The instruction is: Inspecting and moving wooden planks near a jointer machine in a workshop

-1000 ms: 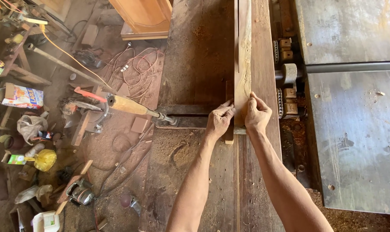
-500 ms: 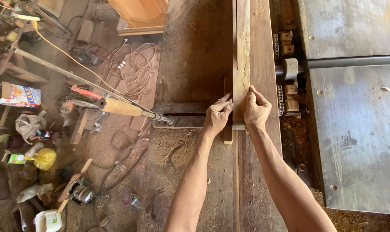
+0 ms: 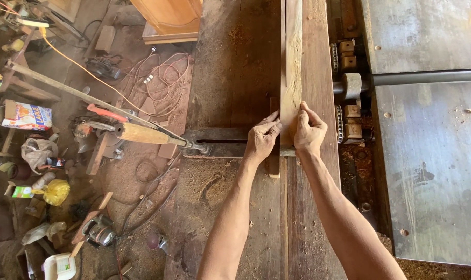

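Both hands on narrow wood strip (image 3: 292,67), lengthwise on workbench (image 3: 230,62).
L hand (image 3: 261,139) + R hand (image 3: 309,132) fingers curled, gripping strip's near end; metal shaft (image 3: 427,78) to right.

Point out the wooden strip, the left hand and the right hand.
wooden strip (image 3: 291,67), head view, middle of its pale face.
left hand (image 3: 261,139), head view, back of hand.
right hand (image 3: 309,132), head view, back of hand.

Floor left of bench: tangled cables (image 3: 157,72), yellow bag (image 3: 55,192), wooden-handled tool (image 3: 142,134), printed carton (image 3: 27,116); grey metal table (image 3: 427,155) at right, sawdust throughout
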